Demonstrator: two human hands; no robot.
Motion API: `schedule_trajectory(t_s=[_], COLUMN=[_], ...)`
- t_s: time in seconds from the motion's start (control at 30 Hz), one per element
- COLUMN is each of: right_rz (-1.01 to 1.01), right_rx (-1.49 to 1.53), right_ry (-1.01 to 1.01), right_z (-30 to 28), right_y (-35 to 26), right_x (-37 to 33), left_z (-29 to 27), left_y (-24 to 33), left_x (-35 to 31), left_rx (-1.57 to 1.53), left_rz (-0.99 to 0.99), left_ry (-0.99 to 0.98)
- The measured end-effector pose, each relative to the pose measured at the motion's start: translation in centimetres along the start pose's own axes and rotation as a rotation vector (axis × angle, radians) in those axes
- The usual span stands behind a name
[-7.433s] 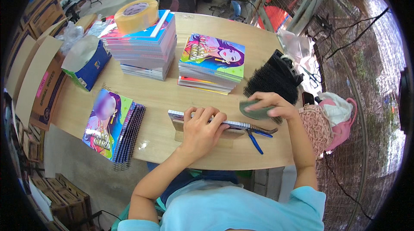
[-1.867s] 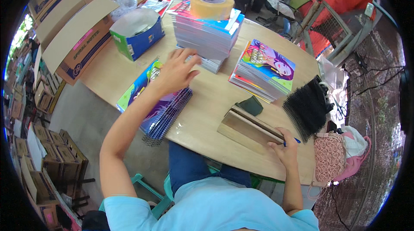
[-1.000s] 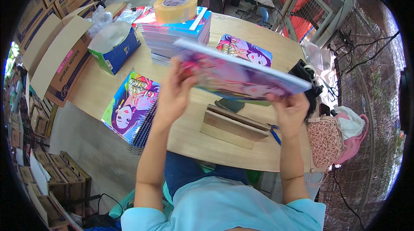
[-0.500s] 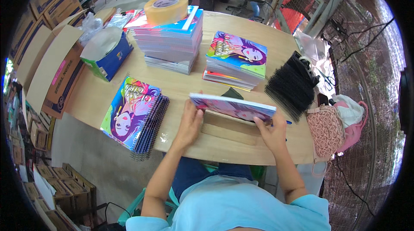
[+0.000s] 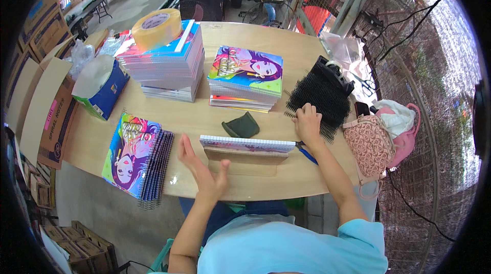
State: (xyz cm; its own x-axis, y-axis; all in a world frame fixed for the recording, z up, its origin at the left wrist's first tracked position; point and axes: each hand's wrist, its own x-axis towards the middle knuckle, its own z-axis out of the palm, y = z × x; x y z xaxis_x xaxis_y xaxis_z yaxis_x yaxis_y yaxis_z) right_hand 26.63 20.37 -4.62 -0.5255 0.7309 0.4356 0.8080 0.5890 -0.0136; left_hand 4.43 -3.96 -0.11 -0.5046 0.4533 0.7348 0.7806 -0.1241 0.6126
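An unbound notebook [image 5: 248, 143] stands on its long edge in a low wooden holder [image 5: 245, 156], its punched edge facing up. My left hand [image 5: 205, 176] is open beside the notebook's left end, thumb and fingers spread. Over at the right, my right hand [image 5: 308, 124] has its fingers pinched at the near left edge of a heap of black spiral coils [image 5: 319, 95]. Its fingertips appear closed on a coil, though they partly hide it. Blue-handled pliers [image 5: 308, 156] lie between the holder and my right forearm. A dark green folded piece [image 5: 241, 125] rests behind the holder.
Coil-bound notebooks [image 5: 130, 159] lie at the left. Behind are a tall notebook stack [image 5: 169, 69] topped by a tape roll [image 5: 156, 28], and a shorter stack [image 5: 245, 77]. A blue box [image 5: 105, 90] and cartons [image 5: 43, 120] stand left; a patterned pouch [image 5: 369, 138] sits right.
Both hands have let go of the notebook, which now stands in the wooden holder. My right hand has moved up to the coils; my left has opened beside the notebook. The view has shifted.
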Motion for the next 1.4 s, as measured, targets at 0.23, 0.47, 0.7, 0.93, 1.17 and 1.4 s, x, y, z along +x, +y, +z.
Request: schedule_trajectory(t_s=[0.23, 0.47, 0.7, 0.93, 1.17, 1.4], right_rz=[-0.276, -0.403, -0.176, -0.248, -0.152, -0.15], right_rx=[0.348, 0.731, 1.07, 1.204, 1.134, 0.943], right_ry=[0.142, -0.145, -0.155, -0.172, -0.275, -0.295], right_z=[-6.3, -13.3, -13.5, -12.3, -12.7, -14.5], right_y=[2.6, 0.9, -2.8, -2.9, -2.7, -4.1], right_x=[2.0, 0.3, -2.2, -2.8, -3.3, -2.9], left_z=[3.1, 5.3, 4.8, 4.9, 5.0, 5.1], left_y=[7.8, 7.0, 6.9, 6.8, 7.2, 6.9], left_x=[4.8, 4.0, 3.9, 4.0, 4.0, 3.7], left_rx=[0.04, -0.089, -0.125, -0.105, -0.107, -0.128], left_rz=[0.335, 0.28, 0.312, 0.316, 0.309, 0.291], left_ry=[-0.466, -0.532, -0.537, -0.536, -0.543, -0.555])
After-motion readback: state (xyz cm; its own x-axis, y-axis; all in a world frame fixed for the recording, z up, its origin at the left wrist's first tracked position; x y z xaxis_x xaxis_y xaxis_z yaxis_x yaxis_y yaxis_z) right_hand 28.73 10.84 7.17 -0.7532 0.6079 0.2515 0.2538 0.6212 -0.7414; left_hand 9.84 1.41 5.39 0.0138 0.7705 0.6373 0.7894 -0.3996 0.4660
